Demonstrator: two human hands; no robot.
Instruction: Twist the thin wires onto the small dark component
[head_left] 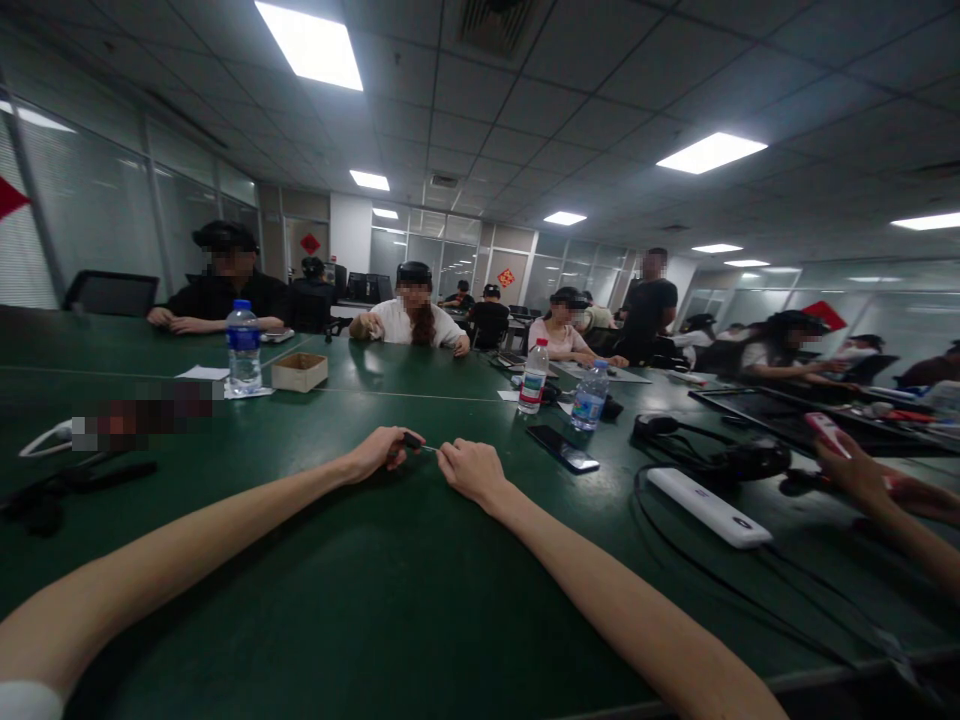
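Out in front of me, above the green table point(360, 600), both my hands are closed and close together. My left hand point(375, 455) grips the black handle of a small screwdriver point(412, 441). A thin metal shaft runs from that handle toward my right hand point(471, 468), whose fingers are pinched at its far end. Whether a smaller piece sits inside the right fingers is hidden. To the right of my hands a black phone point(562, 449) lies flat.
Water bottles point(244, 350) point(533, 378) point(590, 397) and an open cardboard box point(299, 371) stand farther back. At right lie a white power bank point(709, 507) with cables and a black headset point(712, 450). A neighbour's hand point(851, 465) holds a phone. Other people sit around.
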